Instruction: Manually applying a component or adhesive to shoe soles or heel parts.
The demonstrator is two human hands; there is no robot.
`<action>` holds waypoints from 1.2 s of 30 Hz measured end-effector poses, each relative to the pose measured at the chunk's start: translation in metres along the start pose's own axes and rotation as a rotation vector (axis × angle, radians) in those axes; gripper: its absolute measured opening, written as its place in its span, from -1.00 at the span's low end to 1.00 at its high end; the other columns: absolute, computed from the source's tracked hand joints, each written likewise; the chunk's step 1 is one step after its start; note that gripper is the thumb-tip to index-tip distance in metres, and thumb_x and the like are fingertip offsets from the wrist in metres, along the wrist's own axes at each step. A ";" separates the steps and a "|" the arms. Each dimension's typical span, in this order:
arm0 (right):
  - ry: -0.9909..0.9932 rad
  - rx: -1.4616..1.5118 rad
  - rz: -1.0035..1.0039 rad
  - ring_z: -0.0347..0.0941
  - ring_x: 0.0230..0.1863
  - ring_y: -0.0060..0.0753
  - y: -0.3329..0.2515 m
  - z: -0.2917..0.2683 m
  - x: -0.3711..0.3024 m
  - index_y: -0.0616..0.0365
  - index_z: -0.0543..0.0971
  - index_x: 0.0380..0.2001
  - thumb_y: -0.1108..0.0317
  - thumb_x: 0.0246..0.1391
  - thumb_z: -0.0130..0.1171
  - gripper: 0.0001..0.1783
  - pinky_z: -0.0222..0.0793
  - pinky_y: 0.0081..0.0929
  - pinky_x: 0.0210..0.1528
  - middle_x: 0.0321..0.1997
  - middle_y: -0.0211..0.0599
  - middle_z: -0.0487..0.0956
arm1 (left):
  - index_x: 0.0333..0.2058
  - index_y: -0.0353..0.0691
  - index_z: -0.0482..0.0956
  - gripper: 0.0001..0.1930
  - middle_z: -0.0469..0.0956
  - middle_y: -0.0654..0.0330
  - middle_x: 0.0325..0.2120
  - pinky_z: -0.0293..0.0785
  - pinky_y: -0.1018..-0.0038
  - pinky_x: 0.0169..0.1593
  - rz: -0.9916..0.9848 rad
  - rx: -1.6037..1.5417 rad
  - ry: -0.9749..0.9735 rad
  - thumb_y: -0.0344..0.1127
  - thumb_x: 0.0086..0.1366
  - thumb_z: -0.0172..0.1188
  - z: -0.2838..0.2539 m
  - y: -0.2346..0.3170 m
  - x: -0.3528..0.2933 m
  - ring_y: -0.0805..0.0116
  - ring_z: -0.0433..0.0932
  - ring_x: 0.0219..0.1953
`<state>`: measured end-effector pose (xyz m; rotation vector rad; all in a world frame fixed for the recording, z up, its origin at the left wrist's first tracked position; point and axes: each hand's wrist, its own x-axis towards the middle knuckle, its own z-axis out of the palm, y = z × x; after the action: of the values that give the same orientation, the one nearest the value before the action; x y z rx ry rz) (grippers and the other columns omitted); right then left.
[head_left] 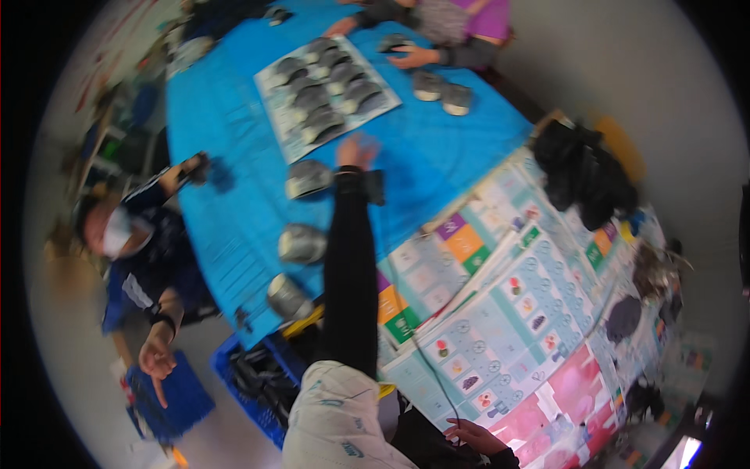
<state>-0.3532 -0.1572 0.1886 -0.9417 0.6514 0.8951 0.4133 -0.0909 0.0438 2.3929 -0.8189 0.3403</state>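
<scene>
My left arm, in a black sleeve, reaches up over the blue-covered table (422,203). My left hand (357,150) is smeared by motion, just below a white board (281,144) bearing rows of rounded grey pieces (322,123) with pale edges. These resemble small shoes, though blur hides their exact kind. A loose grey piece (309,179) lies left of my wrist; two others (302,243) sit nearer along my forearm. Low in the picture, my right hand (475,438) is partly visible with its fingers apart, beside a thin dark cable (430,363).
Across the table, another person's hand (416,57) touches a dark piece beside a grey pair (442,91). At left, a masked person (144,234) holds a dark object. A blue crate (250,383) stands below. Printed sheets (500,313) cover the right side, near black bags (582,168).
</scene>
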 end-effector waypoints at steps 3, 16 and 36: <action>0.066 0.004 -0.046 0.53 0.07 -0.40 0.008 0.012 -0.006 0.35 0.24 0.35 0.17 0.46 -0.10 -0.43 0.47 -0.40 0.05 0.08 -0.18 0.59 | -0.05 -0.14 0.53 -0.73 0.59 0.10 -0.12 0.55 0.13 -0.06 -0.234 -0.933 -0.023 -0.19 0.34 0.19 -0.048 0.080 -0.052 0.08 0.59 -0.08; 0.082 -0.446 -0.223 0.57 -0.12 -0.48 0.135 0.009 -0.048 0.24 0.45 0.17 -0.13 0.45 -0.21 -0.36 0.47 -0.51 -0.13 -0.12 -0.28 0.65 | 0.21 -0.18 0.41 -0.47 0.62 0.27 -0.10 0.50 0.40 -0.06 -0.723 -1.354 -0.452 -0.14 0.31 0.24 -0.240 0.368 -0.392 0.38 0.62 -0.11; 0.433 -0.402 -0.352 0.61 -0.34 -0.45 0.234 -0.006 -0.175 0.23 0.63 -0.18 -0.06 0.33 0.05 -0.50 0.54 -0.46 -0.26 -0.33 -0.28 0.67 | 0.18 -0.25 0.41 -0.50 0.63 0.15 -0.13 0.59 0.35 -0.13 -1.086 -0.860 -0.907 -0.21 0.32 0.23 -0.233 0.358 -0.642 0.26 0.67 -0.18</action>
<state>-0.6420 -0.1561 0.2320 -1.5848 0.6518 0.5126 -0.3219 0.1251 0.1273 1.6988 0.1452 -1.3031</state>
